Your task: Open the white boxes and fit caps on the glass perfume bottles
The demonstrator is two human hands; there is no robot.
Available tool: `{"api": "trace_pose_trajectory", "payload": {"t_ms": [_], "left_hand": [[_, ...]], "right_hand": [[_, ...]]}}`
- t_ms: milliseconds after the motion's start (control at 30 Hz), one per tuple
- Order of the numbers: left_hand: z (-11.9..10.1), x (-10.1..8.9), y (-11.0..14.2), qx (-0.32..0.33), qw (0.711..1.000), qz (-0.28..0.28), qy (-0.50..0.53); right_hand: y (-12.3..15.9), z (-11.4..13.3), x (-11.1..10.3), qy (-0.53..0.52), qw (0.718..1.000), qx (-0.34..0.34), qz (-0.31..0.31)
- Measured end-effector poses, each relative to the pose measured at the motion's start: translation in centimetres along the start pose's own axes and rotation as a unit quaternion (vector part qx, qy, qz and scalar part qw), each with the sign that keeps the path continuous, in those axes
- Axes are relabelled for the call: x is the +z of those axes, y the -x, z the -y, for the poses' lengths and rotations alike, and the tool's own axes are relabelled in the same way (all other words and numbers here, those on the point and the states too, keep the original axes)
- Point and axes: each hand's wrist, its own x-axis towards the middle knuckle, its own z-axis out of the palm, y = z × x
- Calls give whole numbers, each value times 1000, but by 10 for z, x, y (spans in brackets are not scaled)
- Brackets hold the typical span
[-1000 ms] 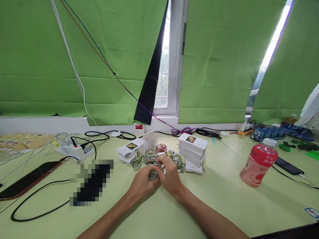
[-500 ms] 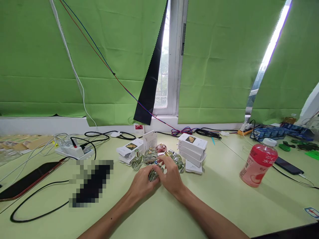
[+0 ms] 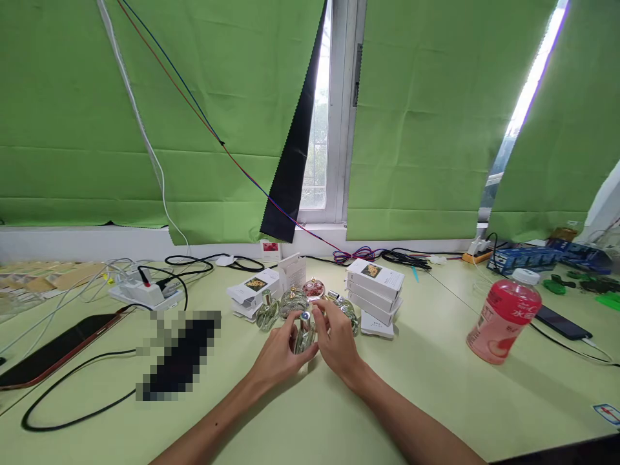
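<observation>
Daylight glares through the window (image 3: pixel 317 148), softly shadowing the table (image 3: pixel 426 381)

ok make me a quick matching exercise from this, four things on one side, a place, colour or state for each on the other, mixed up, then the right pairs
Column one
1. Perfume bottle nearest the person
2. Drink bottle
3. Taller stack of white cartons
4. Window blinds

Column two
A. Pink and red, topped by a white cap
B. Green, hanging behind the table
C. In the grip of the left hand
D. Bearing a yellow flower picture on top

Right pairs: 1-C, 2-A, 3-D, 4-B
</observation>
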Motion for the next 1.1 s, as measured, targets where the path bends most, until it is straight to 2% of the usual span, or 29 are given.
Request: {"api": "trace_pose_trajectory", "payload": {"t_ms": [200, 400, 567, 833, 1100], "left_hand": [[-8, -3, 1, -38, 993, 30, 103], [-7, -1, 2, -51, 988, 39, 143], [-5, 3, 3, -41, 987, 29, 153], [-3, -1, 2, -28, 989, 12, 145], [4, -2, -2, -27, 994, -51, 94]], "right_hand": [[-2, 1, -1, 7, 1000, 6, 0], [-3, 0, -1, 15, 1000, 15, -4], [-1, -1, 0, 31, 999, 25, 7], [-1, 5, -3, 115, 993, 2, 30], [-1, 3, -3, 140, 989, 0, 51]]}}
